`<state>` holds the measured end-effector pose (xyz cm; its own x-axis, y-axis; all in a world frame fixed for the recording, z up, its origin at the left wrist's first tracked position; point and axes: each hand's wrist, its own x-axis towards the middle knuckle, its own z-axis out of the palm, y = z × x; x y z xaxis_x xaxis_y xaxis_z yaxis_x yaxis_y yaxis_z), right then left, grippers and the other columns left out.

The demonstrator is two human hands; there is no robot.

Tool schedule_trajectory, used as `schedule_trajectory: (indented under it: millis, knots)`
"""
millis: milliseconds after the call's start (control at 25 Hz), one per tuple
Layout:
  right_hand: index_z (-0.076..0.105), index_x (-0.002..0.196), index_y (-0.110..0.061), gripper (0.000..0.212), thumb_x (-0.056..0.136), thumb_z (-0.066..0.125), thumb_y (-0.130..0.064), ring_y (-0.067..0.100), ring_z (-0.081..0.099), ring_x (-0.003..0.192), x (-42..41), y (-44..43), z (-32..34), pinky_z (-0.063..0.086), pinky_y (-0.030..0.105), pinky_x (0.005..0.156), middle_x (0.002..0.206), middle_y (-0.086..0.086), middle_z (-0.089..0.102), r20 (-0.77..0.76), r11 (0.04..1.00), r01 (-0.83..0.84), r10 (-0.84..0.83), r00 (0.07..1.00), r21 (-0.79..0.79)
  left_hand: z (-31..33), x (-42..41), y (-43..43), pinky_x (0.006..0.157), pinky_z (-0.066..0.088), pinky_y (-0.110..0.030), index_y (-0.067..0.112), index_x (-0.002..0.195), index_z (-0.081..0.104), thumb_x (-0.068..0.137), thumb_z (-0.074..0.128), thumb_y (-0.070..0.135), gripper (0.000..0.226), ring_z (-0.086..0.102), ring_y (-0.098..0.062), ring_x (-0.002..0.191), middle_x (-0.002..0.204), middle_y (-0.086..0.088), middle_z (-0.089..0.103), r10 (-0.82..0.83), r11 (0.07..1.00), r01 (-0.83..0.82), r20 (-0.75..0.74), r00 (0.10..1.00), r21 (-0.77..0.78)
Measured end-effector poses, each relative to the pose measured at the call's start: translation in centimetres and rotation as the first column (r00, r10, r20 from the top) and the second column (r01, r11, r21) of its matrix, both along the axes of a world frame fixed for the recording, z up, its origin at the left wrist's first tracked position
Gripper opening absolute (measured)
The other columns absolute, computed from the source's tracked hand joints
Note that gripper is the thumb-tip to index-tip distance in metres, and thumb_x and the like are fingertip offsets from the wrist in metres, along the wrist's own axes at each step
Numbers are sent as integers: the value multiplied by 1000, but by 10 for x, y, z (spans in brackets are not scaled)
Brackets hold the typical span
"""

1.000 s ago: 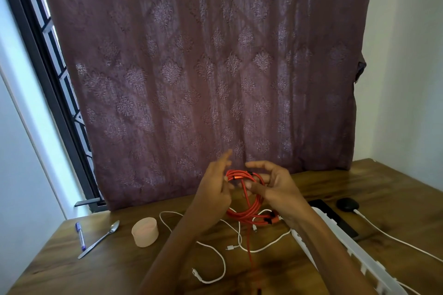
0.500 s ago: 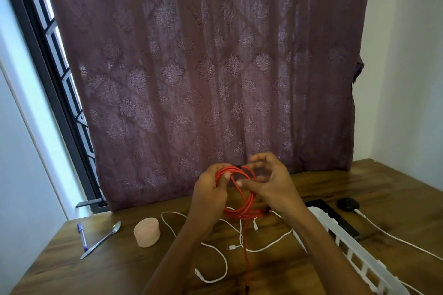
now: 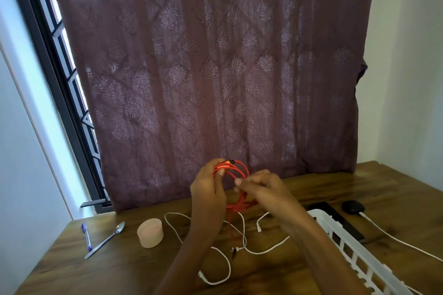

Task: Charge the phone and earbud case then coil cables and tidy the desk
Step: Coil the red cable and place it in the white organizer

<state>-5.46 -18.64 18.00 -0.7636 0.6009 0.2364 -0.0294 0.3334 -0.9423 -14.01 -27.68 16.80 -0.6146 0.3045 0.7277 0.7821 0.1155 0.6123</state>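
No legible text, label, brand or number anywhere in my feed. Pen [image 3: 86, 237] on the bench — barrel too small and blurred for me to read. Phone [image 3: 346, 224] and earbud case [image 3: 353, 206] are plain dark shapes — I can make out no marking on either.

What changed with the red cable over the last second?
The left hand, fingers straight a second ago, now grips the top of the coiled red cable. The right hand has shifted to pinch a strand on the coil's right side, and the hanging tail looks shorter. The white cable, cup, spoon, pen and basket lie as before.
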Motion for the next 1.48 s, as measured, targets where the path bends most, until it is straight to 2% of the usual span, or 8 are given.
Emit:
schedule_trajectory:
  millis: [160,400,600,720,1000,1160,1320,1480]
  knots:
    - [56,49,-17,37,85,62,-27,10,49,52,4,8,20,37,22,56,49,-5,53,8,971,-37,40,999,-236,-5,3,-3,82,33,-5,5,113,60,89,49,1,27,48,-8,90,97,-7,64,3,997,-22,-244,970,-75]
    - [62,68,-7,28,93,53,-17,9,54,52,10,11,22,48,23,62,49,-1,51,-136,958,-185,157,978,-218,-3,-6,2,77,34,-18,0,112,61,89,48,4,27,48,-11,84,90,-12,66,57,997,-70,-242,969,-45]
    - [71,72,-23,14,81,68,-32,0,55,57,19,19,26,43,21,59,54,-15,58,-12,914,136,-143,990,382,-11,-10,1,75,35,-17,1,111,62,88,50,0,25,55,-24,84,92,-12,66,2,997,-20,-241,971,-71]
    - [69,69,-26,22,78,67,-46,4,58,63,24,24,27,44,25,60,59,-13,58,89,847,144,-219,972,511,-13,-12,1,76,43,-28,0,108,63,88,52,-4,23,59,-25,86,92,-6,65,35,999,-30,-170,985,31]
    - [63,86,11,75,85,44,-61,15,67,57,8,30,-13,45,26,61,54,6,67,315,993,20,-58,947,120,-8,-4,6,77,39,-1,8,111,63,93,49,11,23,59,-11,93,100,3,64,16,951,-79,205,979,299]
    - [57,62,-7,53,90,47,-52,6,56,46,-5,24,-29,37,17,50,50,0,62,159,995,31,-16,987,-96,-14,1,6,76,50,-29,12,111,62,94,47,17,23,61,-17,82,94,-4,67,-22,938,-120,401,916,326]
    - [65,59,-10,45,92,52,-38,16,54,61,-7,27,-30,41,33,69,55,0,62,-22,969,125,-133,991,-211,-21,-3,-7,56,49,-24,21,99,61,92,52,16,13,60,-6,59,70,2,65,-137,975,41,451,882,217]
    - [64,65,-11,35,93,52,-29,5,46,40,-3,24,-22,33,16,38,56,0,55,-8,954,64,-69,998,-292,-17,-6,-14,43,52,-28,12,90,48,92,46,1,11,59,-11,46,74,-9,67,-415,909,316,643,644,270]
